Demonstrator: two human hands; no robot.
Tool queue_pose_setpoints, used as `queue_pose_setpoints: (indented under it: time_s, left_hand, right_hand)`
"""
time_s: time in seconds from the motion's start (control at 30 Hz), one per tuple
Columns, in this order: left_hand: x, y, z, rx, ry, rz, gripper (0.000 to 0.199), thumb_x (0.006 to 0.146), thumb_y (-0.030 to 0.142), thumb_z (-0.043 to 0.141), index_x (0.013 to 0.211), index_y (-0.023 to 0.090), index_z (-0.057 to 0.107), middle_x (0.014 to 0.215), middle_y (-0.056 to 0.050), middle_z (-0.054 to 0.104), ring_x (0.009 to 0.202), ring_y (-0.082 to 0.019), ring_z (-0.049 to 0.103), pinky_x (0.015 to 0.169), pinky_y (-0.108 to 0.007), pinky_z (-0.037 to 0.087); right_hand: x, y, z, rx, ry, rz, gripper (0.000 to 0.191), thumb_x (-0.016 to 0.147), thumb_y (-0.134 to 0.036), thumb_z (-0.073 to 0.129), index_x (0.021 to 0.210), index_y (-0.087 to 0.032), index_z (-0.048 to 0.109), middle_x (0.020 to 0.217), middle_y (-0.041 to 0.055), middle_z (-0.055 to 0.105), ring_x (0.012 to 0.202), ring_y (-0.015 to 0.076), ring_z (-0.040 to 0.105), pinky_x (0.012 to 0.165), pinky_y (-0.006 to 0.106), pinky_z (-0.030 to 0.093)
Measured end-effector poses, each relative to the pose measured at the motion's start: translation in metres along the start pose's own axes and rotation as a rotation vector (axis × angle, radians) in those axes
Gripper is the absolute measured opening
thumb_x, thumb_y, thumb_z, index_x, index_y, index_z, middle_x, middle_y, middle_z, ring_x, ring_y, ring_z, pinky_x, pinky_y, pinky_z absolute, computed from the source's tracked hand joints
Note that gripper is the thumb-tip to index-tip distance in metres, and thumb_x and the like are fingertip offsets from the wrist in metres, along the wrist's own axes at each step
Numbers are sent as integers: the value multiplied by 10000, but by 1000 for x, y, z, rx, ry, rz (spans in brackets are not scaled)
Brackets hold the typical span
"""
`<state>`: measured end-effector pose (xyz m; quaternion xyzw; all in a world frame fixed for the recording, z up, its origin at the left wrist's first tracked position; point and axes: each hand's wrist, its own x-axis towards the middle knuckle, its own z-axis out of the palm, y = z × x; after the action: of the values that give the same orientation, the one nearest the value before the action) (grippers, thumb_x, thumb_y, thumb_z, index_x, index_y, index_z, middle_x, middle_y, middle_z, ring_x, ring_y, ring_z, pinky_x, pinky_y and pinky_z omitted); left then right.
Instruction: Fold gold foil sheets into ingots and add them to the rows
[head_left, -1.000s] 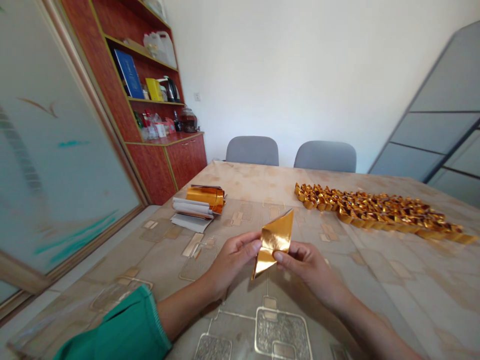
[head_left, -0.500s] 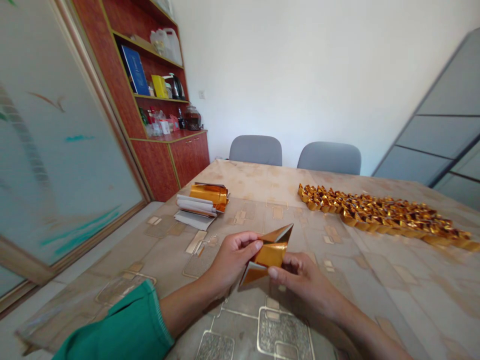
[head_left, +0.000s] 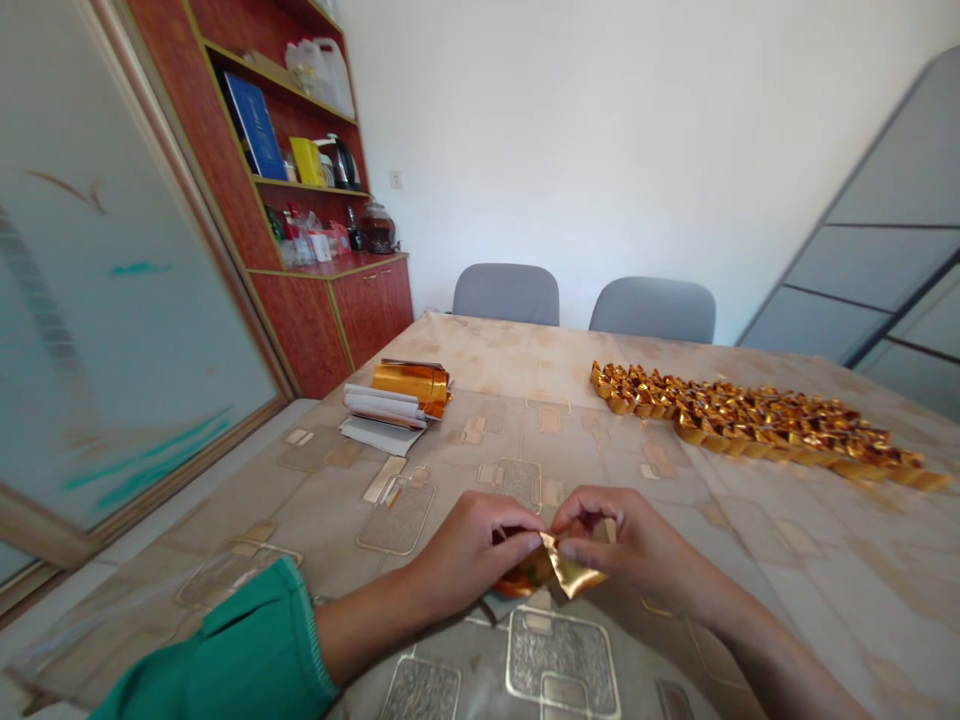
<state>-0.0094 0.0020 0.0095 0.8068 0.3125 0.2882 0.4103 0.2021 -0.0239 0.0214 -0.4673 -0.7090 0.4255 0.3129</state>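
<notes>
Between my two hands, just above the near part of the table, is a piece of shiny gold foil paper [head_left: 574, 575], partly folded. My left hand [head_left: 487, 545] pinches its upper left side with thumb and fingers. On the other side, my right hand [head_left: 611, 535] grips the paper between thumb and forefinger, close to the left fingertips. A pointed gold flap hangs below the fingers; the rest of the paper is partly hidden behind them.
A stack of gold and white-backed paper sheets [head_left: 409, 390] lies on the patterned tablecloth [head_left: 495, 395] at left. Rows of folded gold foil pieces [head_left: 750, 415] spread across the right. Two grey chairs [head_left: 506, 295] stand beyond the far edge; a red-brown cabinet [head_left: 371, 305] is at back left.
Both hands have come together at the paper's top edge, my right hand moving up. The paper has turned, and its two outspread points no longer show. The view has shifted slightly.
</notes>
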Motion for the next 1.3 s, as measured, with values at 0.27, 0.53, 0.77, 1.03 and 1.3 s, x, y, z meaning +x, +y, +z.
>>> queue_pose_setpoints:
  time_s: [0.27, 0.53, 0.77, 1.03, 1.3]
  left_hand:
    - [-4, -6, 1, -35, -21, -31, 173, 861, 235, 618, 918, 172, 768, 803, -32, 745, 703, -157, 641, 666, -235, 451]
    - [-16, 1, -8, 247, -60, 251, 164, 858, 266, 686, 999, 185, 706, 948, -51, 712, 879, -190, 621, 814, -299, 470]
    - [-42, -9, -7, 627, -161, 416, 207, 999, 210, 487, 1119, 191, 654, 974, -63, 709, 844, -173, 610, 762, -283, 487]
    - [-54, -16, -14, 692, -117, 452, 294, 1002, 137, 409, 1218, 193, 601, 1040, -88, 709, 892, -189, 618, 808, -300, 519]
    - [-53, -7, -14, 683, -187, 367, 278, 993, 130, 421, 1223, 184, 569, 1061, -89, 694, 869, -189, 593, 786, -289, 509]
  right_hand:
    - [-7, -9, 2, -383, -3, -222, 209, 745, -26, 706, 827, -214, 668, 830, -11, 681, 814, 156, 604, 731, 274, 437]
    - [-20, -15, -2, -709, -7, -406, 152, 897, -85, 513, 850, -199, 601, 811, 17, 638, 776, 178, 521, 730, 326, 366]
    - [-31, -2, 5, -739, -205, -397, 135, 924, -113, 518, 898, -220, 597, 888, 5, 653, 794, 172, 516, 729, 318, 366]
    - [-27, -1, 5, -705, -263, -328, 130, 980, -209, 527, 972, -246, 651, 937, 10, 669, 838, 183, 547, 770, 326, 399]
    - [-21, 0, 10, -726, -311, -367, 326, 874, -70, 510, 1126, -247, 616, 1214, 31, 673, 975, 216, 568, 893, 373, 418]
